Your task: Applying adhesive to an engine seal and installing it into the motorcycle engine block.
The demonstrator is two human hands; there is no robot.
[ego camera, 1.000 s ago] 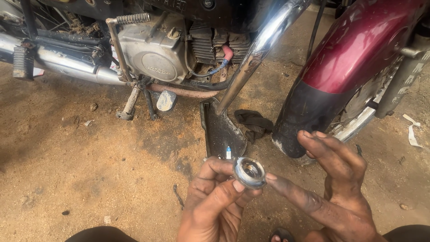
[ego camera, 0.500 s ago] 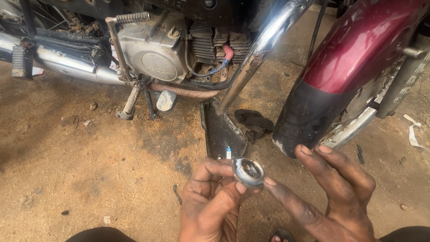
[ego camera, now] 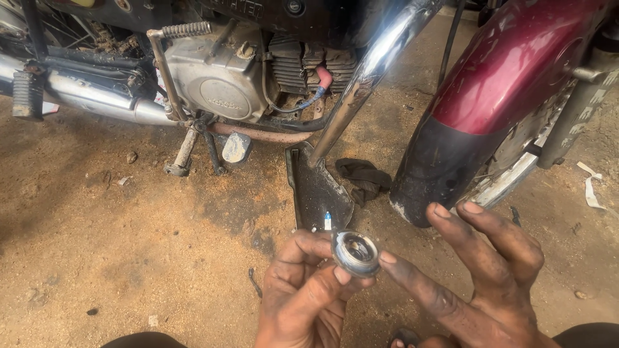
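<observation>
My left hand (ego camera: 303, 293) grips a small round metal part (ego camera: 354, 252), a cup-shaped ring with a dark hollow, pinched between thumb and fingers at the bottom centre of the head view. The greasy right hand (ego camera: 480, 270) is beside it with fingers spread; its forefinger tip touches the ring's right edge. Both hands hover over sandy ground, just in front of a dark metal plate (ego camera: 317, 193).
A motorcycle stands ahead: grey engine (ego camera: 216, 80), chrome exhaust pipe (ego camera: 97, 96), chrome fork tube (ego camera: 374, 71) and maroon front mudguard (ego camera: 509, 84) over the tyre. A dark rag (ego camera: 364, 177) lies by the plate. Small bits dot the dirt floor (ego camera: 97, 245).
The right hand has risen slightly and spread its fingers wider, keeping the forefinger on the ring. The left hand and the ring have barely moved.
</observation>
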